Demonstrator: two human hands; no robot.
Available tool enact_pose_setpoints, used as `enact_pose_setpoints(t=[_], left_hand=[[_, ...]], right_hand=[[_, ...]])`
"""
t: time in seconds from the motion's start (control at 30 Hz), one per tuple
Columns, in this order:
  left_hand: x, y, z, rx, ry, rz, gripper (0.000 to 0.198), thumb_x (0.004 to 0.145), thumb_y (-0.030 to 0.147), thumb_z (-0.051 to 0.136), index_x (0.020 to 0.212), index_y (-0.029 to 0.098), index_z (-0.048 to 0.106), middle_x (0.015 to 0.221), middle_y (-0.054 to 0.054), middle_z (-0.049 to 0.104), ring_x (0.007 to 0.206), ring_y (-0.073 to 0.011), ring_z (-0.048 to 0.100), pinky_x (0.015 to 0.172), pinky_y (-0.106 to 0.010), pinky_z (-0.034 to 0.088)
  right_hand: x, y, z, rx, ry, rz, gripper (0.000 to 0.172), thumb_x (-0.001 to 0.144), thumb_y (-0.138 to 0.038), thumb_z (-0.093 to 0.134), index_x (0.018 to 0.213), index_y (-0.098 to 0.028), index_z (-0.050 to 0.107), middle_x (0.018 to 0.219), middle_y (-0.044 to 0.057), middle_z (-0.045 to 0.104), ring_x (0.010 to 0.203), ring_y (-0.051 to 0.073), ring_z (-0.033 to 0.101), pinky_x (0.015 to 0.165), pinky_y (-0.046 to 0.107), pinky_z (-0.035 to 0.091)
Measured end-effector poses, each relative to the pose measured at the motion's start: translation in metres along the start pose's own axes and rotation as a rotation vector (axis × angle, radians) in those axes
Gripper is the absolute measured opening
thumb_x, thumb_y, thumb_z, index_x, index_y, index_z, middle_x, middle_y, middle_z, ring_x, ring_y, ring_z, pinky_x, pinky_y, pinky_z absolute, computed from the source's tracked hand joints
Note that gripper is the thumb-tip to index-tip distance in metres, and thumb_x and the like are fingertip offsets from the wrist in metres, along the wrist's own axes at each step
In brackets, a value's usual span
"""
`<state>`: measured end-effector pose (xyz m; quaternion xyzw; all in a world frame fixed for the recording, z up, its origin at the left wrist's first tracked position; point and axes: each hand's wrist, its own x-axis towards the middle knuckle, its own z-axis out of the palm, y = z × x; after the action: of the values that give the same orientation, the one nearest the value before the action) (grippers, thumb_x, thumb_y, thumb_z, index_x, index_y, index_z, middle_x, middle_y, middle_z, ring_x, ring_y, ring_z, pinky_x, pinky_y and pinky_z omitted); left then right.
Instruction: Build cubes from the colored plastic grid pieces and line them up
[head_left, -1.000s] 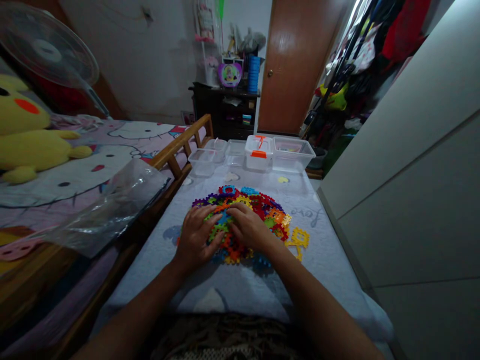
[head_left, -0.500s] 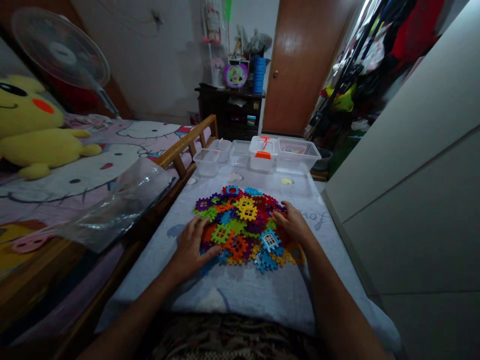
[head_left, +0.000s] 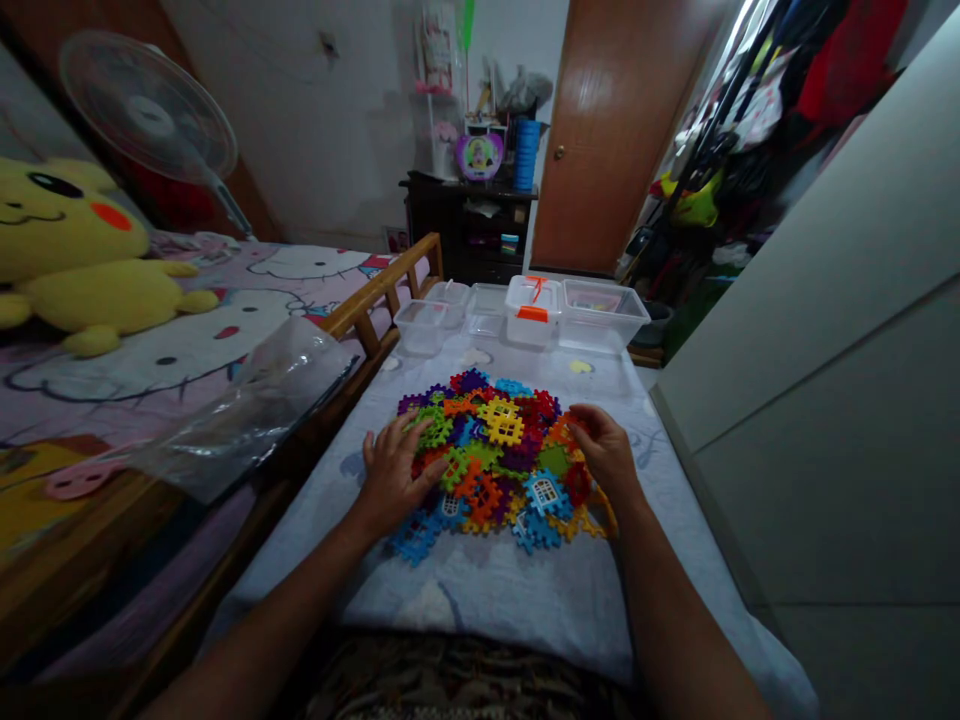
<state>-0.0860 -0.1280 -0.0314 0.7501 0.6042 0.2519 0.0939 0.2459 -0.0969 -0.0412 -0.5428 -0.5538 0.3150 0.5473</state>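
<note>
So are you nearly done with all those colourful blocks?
Not nearly. Done: the interlocking plastic tiles lie in one heap on the cloth-covered table. In hand: the left hand and right hand rest flat on the heap's two sides, gripping nothing. Left: the tiles are all mixed colours, and the small clear boxes behind look empty.

Bare: left hand (head_left: 394, 470), right hand (head_left: 609, 450), forearms uncovered down to frame edge. At 6 o'clock: dark patterned garment (head_left: 450, 680), brown-and-pale print, over lap.
</note>
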Motion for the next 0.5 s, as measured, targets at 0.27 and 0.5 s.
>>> enact_pose_setpoints(t=[0.27,0.5], left_hand=[[0.105,-0.001,-0.003,0.004,-0.124,0.113,0.048,0.094,0.053,0.04,0.123,0.021,0.06,0.133,-0.011,0.058,0.125,-0.0288,0.05,0.108,-0.048,0.034],[0.174,-0.006,0.021,-0.022,-0.347,0.051,0.058,0.088,0.06,0.043,0.124,0.016,0.058,0.136,-0.014,0.059,0.125,-0.0298,0.053,0.103,-0.041,0.04]], right_hand=[[0.001,-0.024,0.009,-0.236,0.221,-0.217,0.015,0.084,-0.029,0.057,0.091,-0.02,0.066,0.093,0.007,0.068,0.088,0.021,0.063,0.086,0.038,0.051],[-0.011,-0.038,0.016,-0.057,-0.15,-0.136,0.023,0.088,-0.04,0.058,0.096,-0.021,0.067,0.092,0.006,0.071,0.087,0.021,0.066,0.083,0.036,0.054]])
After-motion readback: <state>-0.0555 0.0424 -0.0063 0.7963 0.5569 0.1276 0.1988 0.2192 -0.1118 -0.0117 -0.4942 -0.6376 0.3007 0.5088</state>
